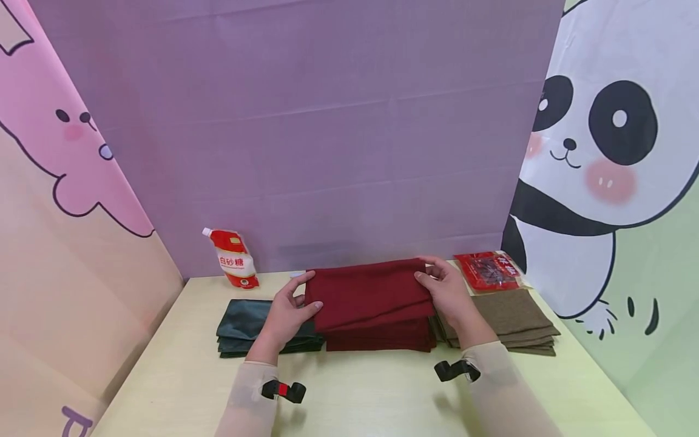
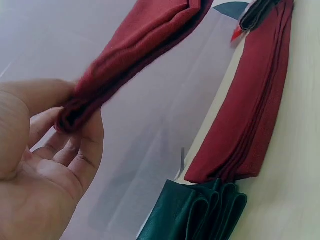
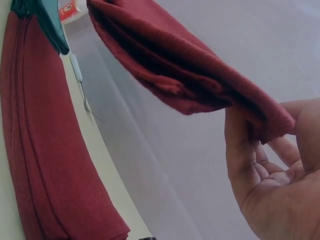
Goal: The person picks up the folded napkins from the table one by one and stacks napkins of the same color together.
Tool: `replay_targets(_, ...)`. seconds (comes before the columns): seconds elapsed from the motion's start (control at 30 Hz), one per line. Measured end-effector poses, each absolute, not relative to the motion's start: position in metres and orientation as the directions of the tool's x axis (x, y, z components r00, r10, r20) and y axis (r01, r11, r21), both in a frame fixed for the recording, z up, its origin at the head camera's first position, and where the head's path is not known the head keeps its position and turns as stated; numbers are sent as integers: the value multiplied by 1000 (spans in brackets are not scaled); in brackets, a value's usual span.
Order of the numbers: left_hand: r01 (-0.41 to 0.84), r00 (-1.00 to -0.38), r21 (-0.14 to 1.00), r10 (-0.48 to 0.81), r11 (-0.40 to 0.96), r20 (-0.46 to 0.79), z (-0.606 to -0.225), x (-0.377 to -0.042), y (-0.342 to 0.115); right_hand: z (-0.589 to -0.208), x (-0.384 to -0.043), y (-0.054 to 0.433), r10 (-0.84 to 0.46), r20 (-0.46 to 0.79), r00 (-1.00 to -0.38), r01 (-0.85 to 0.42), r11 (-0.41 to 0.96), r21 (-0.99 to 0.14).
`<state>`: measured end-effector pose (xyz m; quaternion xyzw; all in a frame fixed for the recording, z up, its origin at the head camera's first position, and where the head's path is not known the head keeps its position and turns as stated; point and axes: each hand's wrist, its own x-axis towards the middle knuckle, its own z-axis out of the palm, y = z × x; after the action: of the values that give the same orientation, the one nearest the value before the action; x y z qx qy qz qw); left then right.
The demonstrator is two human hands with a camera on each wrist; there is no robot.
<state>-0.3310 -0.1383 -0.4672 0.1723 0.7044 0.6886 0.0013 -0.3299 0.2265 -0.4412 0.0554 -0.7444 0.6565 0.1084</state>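
A folded dark red cloth (image 1: 368, 294) is stretched between both hands, held up above a stack of folded red cloths (image 1: 377, 340). My left hand (image 1: 286, 312) pinches its left end between thumb and fingers; the left wrist view shows the folded layers of the cloth (image 2: 135, 50) in that grip. At the opposite end, my right hand (image 1: 450, 294) pinches the cloth (image 3: 200, 65) the same way. In both wrist views the held cloth is apart from the stack (image 2: 245, 100) lying on the table.
Dark green folded cloths (image 1: 246, 321) lie left of the red stack, brown folded cloths (image 1: 513, 315) right of it. A red-and-white spouted pouch (image 1: 235, 261) stands at the back left; a red packet (image 1: 488, 271) lies at the back right. A thin white-handled tool (image 3: 76, 67) lies behind the stack.
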Motion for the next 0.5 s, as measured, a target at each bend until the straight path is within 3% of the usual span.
replay_targets(0.5,215,-948,976,250,40,198,-481,-335,-133,-448,-334,230,20,133,-991,-131,75,-989)
